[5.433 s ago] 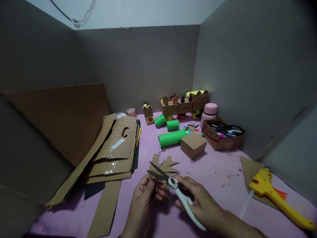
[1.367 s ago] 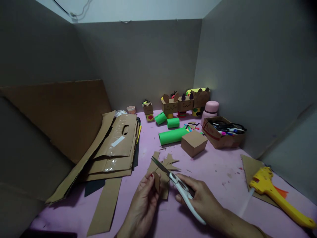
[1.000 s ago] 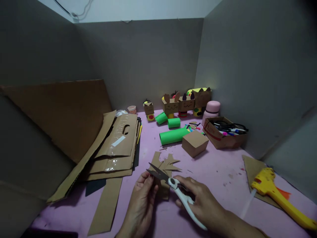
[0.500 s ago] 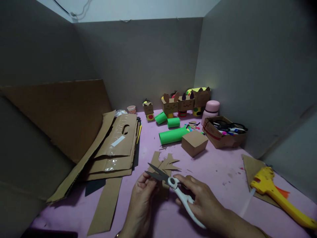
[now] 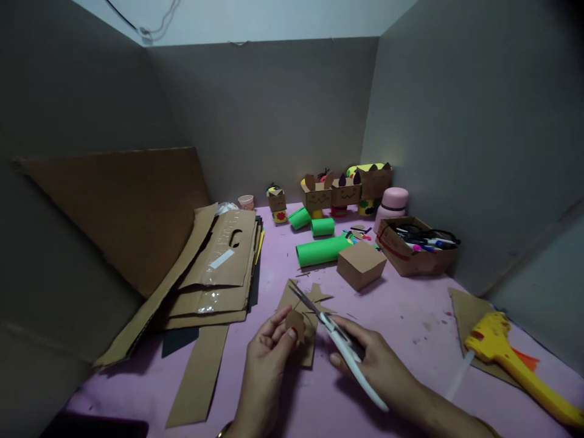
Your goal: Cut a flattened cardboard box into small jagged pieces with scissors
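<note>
Between the thumb and fingers of my left hand (image 5: 269, 359) is a small brown cardboard piece (image 5: 294, 324) with a rounded outline. My right hand (image 5: 374, 359) grips white-handled scissors (image 5: 344, 350), whose dark blades point up and to the left, nearly together, just beyond the small piece. Beneath the hands lie flat cardboard scraps (image 5: 306, 350), some cut into pointed strips. Past them stands a small closed cardboard box (image 5: 362, 265), beside a long green paper tube (image 5: 322, 252).
Stacked flattened cardboard (image 5: 219, 255) fills the left side, with a cardboard strip (image 5: 196, 383) in front. At right are a box of pens (image 5: 417, 249), a pink bottle (image 5: 392, 204) and a yellow glue gun (image 5: 497, 340). Cardboard animal figures (image 5: 317, 198) line the back wall.
The scissors have moved away from my left fingers, and their blades have come closer together. The small cardboard piece now shows in my left hand. The view has shifted slightly.
</note>
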A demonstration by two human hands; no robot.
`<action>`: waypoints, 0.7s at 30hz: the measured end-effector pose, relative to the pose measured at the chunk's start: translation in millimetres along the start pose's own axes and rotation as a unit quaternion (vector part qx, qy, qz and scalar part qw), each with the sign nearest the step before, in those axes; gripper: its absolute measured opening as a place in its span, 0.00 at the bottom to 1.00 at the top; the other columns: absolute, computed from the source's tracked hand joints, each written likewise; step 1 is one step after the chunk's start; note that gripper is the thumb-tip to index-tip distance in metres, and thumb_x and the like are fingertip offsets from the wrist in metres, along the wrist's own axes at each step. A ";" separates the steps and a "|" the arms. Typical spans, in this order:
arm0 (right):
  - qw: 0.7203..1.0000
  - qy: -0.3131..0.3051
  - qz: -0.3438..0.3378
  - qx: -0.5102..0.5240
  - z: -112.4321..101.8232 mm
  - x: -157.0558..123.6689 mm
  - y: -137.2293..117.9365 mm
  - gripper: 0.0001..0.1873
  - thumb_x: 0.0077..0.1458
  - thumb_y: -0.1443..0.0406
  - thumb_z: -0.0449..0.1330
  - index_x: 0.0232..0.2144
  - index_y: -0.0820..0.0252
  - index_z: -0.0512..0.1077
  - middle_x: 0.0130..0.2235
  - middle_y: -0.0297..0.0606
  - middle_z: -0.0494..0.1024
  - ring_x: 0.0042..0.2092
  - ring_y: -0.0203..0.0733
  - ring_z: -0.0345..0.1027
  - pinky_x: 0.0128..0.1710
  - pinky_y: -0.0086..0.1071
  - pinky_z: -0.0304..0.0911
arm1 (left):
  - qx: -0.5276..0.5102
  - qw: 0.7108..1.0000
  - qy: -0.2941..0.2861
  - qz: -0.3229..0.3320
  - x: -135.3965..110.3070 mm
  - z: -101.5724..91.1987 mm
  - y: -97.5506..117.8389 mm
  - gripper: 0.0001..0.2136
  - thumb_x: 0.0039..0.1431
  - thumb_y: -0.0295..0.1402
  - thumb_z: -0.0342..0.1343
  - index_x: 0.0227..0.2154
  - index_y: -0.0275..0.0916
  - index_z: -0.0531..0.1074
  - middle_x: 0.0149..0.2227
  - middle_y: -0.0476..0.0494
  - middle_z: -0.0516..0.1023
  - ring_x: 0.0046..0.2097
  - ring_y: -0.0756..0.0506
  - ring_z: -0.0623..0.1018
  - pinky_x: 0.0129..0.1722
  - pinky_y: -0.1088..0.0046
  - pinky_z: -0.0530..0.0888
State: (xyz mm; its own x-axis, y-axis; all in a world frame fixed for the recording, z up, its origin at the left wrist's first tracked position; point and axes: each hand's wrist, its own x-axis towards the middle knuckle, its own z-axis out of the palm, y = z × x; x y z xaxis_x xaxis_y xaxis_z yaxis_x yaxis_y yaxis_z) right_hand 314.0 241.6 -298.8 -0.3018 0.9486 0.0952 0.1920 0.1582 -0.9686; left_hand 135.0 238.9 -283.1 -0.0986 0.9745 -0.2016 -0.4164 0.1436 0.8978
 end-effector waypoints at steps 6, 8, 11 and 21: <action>1.000 0.015 0.003 -0.013 -2.8 1.6 0.9 0.29 0.43 0.69 0.62 0.51 0.58 0.70 0.50 0.42 0.76 0.49 0.49 0.68 0.50 0.38 0.63 | 0.020 1.000 0.016 -0.012 1.6 -1.0 -0.5 0.27 0.43 0.31 0.66 0.48 0.32 0.68 0.40 0.34 0.81 0.34 0.47 0.79 0.30 0.76 0.72; 1.000 0.023 0.003 -0.020 -3.4 2.0 1.6 0.29 0.45 0.68 0.62 0.52 0.57 0.69 0.48 0.42 0.76 0.48 0.49 0.69 0.51 0.40 0.62 | 0.024 0.999 0.024 -0.012 2.3 -1.5 -0.7 0.25 0.42 0.31 0.67 0.46 0.32 0.69 0.36 0.37 0.82 0.31 0.49 0.79 0.27 0.79 0.71; 0.999 0.034 0.005 -0.022 -4.0 2.6 2.3 0.28 0.45 0.67 0.62 0.52 0.57 0.69 0.47 0.42 0.76 0.47 0.48 0.69 0.51 0.40 0.62 | 0.024 0.999 0.032 -0.001 2.1 -1.9 -1.0 0.21 0.40 0.32 0.68 0.40 0.32 0.72 0.28 0.43 0.82 0.26 0.52 0.76 0.25 0.81 0.69; 0.999 0.035 0.001 -0.022 -4.5 2.2 3.0 0.29 0.45 0.67 0.62 0.52 0.57 0.69 0.47 0.42 0.77 0.46 0.49 0.70 0.50 0.41 0.62 | 0.042 0.998 0.041 0.036 -0.8 -1.5 0.4 0.13 0.43 0.34 0.65 0.27 0.38 0.66 0.20 0.50 0.76 0.23 0.52 0.72 0.24 0.80 0.67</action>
State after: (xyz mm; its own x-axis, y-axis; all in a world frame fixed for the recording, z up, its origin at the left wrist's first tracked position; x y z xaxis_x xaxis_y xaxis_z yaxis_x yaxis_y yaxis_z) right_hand 318.1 245.4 -300.5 -0.2363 0.9653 0.1113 0.2332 0.1675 -0.9579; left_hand 133.5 237.9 -283.1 -0.2012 0.9657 -0.1642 -0.3294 0.0912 0.9398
